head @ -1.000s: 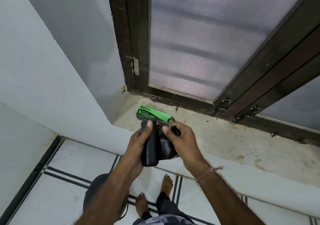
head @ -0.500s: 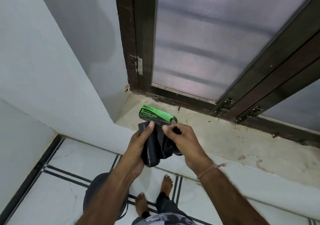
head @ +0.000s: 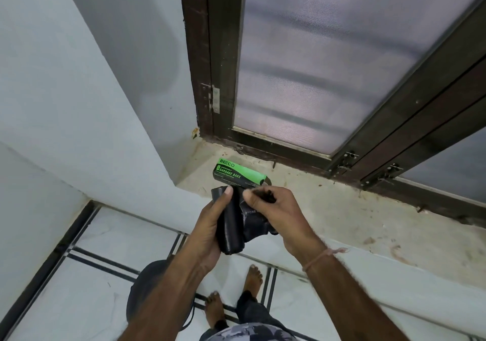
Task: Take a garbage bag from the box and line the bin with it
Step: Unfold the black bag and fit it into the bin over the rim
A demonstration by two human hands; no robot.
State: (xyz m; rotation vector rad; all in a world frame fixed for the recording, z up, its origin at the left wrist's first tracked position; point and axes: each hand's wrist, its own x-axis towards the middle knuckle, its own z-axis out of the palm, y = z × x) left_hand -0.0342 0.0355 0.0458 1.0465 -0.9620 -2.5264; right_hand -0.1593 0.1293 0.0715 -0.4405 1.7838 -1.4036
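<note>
Over the edge of the stone window ledge (head: pixel 328 225), the person's two hands meet around a black roll of garbage bags (head: pixel 231 233); the left hand (head: pixel 210 225) is wrapped about the roll with the thumb pressed along its top, and the right hand (head: pixel 276 210) has thumb and fingers pinched together on the loose black sheet (head: pixel 253 222) that hangs off the roll's right side; that loose piece is crumpled between the two palms, with faint pale print showing on it. Just beyond the fingertips lies the green and black box (head: pixel 238 173) marked garbage bags, flat on the ledge near the corner of the dark window frame (head: pixel 276 148), apart from the hands. Down on the white tiled floor (head: pixel 86 282), a dark round bin (head: pixel 147 288) sits under the left forearm, mostly hidden by it; two bare feet stand just to its right; a thin cord circles the right wrist.
</note>
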